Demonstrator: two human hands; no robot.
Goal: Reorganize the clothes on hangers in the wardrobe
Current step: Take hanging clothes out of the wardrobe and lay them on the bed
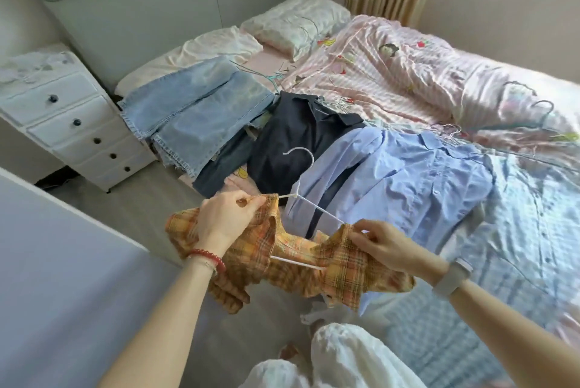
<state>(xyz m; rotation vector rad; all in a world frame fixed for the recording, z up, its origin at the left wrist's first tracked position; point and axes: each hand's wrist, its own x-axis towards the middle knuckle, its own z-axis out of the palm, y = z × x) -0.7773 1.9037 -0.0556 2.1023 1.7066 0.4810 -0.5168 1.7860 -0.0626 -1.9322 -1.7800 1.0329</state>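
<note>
Left hand: your left hand (219,218) has its grip pinched on the orange plaid shirt (314,262) at one shoulder end of the white hanger (309,204); a red bead bracelet (208,257) sits on that wrist.
Right hand: your right hand (386,246) pinches the plaid cloth at the hanger's other shoulder end, grip closed on the fabric; a white watch (452,278) is on the wrist.
Hanger: you hold it in the air over the edge of the bed (518,230), hook pointing away from you, its lower bar showing across the shirt.
Plaid shirt: bunched on the hanger, hanging between your two hands.
On the bed: folded light jeans (194,111), a dark navy shirt (298,136) beside them, then a light blue shirt (408,174), lying side by side.
Further back: two pillows (295,23) at the headboard, loose wire hangers (539,111) on the pink quilt.
Left of the bed: a white drawer chest (62,117).
</note>
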